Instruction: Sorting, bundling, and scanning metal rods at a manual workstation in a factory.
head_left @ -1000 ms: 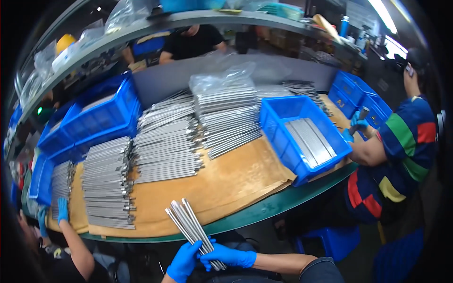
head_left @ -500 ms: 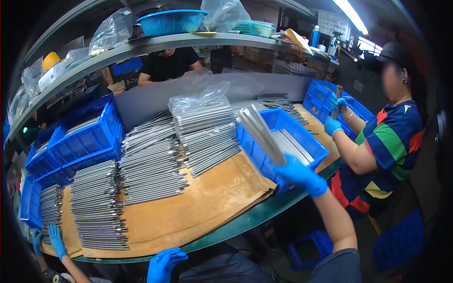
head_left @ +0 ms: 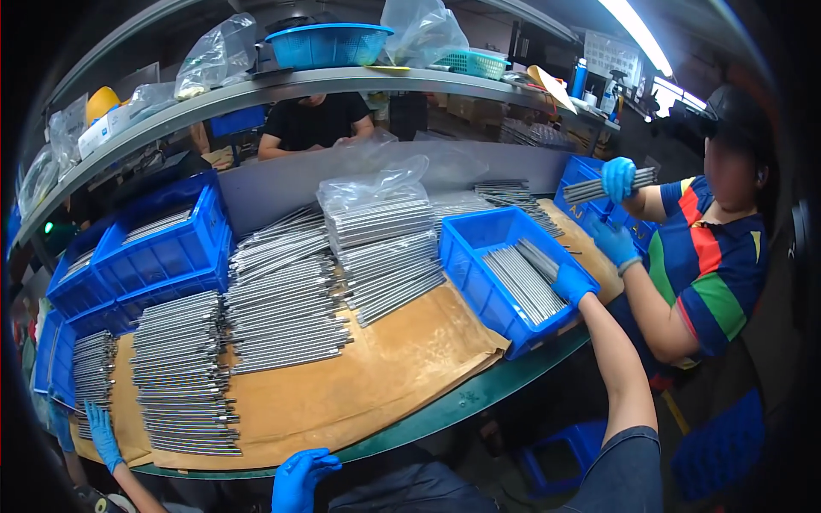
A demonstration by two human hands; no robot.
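Observation:
My right hand (head_left: pixel 573 285), in a blue glove, is closed on the near end of a bundle of metal rods (head_left: pixel 537 258). The bundle lies along the right side inside a blue bin (head_left: pixel 469 286), beside other silvery rods (head_left: pixel 517 286) in the same bin. My left hand (head_left: pixel 301 479), gloved in blue too, hovers in front of the table's near edge. Its fingers are loosely bent with nothing seen in them. Rows of rods (head_left: pixel 286 321) cover the brown paper (head_left: pixel 342 402) in front of me.
At the right a co-worker (head_left: pixel 714 248) holds a bunch of rods near more blue bins. Another person's gloved hand (head_left: pixel 104 440) rests by rods at the far left. Stacked blue bins (head_left: pixel 162 248) stand at the left. A shelf (head_left: pixel 342 81) spans overhead.
My right hand has lowered the rods from a raised, tilted position into the blue bin. The co-worker has raised their rods and turned them level. My left hand has barely moved.

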